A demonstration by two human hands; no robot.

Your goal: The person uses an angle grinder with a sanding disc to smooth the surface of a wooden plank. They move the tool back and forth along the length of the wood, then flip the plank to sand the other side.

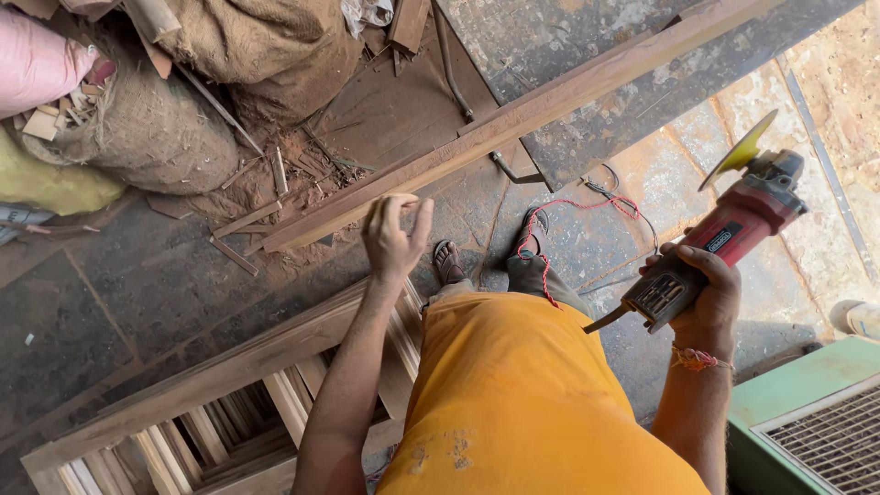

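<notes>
Overhead, the right hand [701, 289] has its fingers wrapped tight round the body of a red and black angle grinder with a yellow disc [724, 234], well to the right of the long brown wooden plank [513, 119]. Just below that plank, the left hand [394, 238] hovers, fingers loosely spread, holding nothing.

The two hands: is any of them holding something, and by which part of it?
The right hand holds a red angle grinder by the rear of its body. The left hand is open and holds nothing, near a long wooden plank.
</notes>
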